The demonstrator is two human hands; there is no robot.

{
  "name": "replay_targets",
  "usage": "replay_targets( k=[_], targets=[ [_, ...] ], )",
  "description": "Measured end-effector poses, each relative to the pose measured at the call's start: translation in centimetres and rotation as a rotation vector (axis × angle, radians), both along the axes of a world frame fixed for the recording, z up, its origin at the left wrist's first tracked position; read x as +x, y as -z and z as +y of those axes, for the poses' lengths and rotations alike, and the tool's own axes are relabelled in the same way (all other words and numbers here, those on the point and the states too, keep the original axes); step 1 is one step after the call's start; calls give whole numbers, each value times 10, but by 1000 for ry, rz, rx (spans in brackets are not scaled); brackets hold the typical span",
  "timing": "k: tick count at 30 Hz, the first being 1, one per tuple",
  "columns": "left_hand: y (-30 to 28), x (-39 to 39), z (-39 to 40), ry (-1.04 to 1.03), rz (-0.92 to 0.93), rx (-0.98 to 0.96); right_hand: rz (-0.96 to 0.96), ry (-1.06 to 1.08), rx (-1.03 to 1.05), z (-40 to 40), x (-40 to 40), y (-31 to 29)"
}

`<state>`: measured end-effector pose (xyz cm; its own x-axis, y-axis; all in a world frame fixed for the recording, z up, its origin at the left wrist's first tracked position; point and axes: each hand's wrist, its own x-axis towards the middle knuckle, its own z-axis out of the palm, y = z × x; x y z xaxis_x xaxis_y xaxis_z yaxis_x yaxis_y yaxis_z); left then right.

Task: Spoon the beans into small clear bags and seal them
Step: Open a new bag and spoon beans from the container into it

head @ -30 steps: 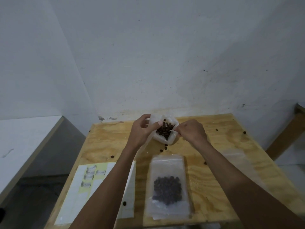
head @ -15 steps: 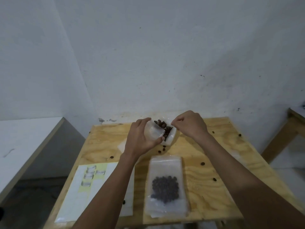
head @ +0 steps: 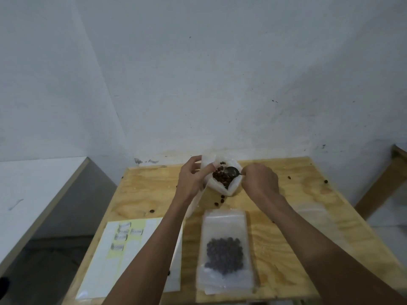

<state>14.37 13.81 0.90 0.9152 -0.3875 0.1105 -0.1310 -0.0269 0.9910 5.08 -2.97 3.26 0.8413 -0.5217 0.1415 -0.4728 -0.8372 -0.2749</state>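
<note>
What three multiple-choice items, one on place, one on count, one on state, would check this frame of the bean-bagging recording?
1. Where does the filled bag lie?
A. nearer the person than the bean container
B. behind the container
C. on the label sheet

2. How many spoons show?
A. none
B. one
C. three

3. What does the right hand do?
A. rests flat
B. hangs idle
C. holds the spoon

Key: 1 A, the bag lies at the near table edge; 2 B, one spoon sits over the beans; 3 C, fingers pinch its handle while the left hand steadies the container.
</note>
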Motion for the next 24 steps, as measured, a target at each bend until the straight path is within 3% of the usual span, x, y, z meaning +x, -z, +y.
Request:
replay_targets(
  k=[4, 11, 19, 24],
  targets=[
    [-3, 1, -11, 27, -42, -3, -18, -14, 91, 2, 1, 9],
    [-1, -7, -28, 35, -259, 166, -63, 93, 563, -6, 12, 14],
    [-3, -2, -13, 68, -415, 313, -114, 170, 720, -13, 13, 13],
    [-1, 1, 2, 61, -487, 435, -175, 115, 654, -21, 11, 7]
  ],
)
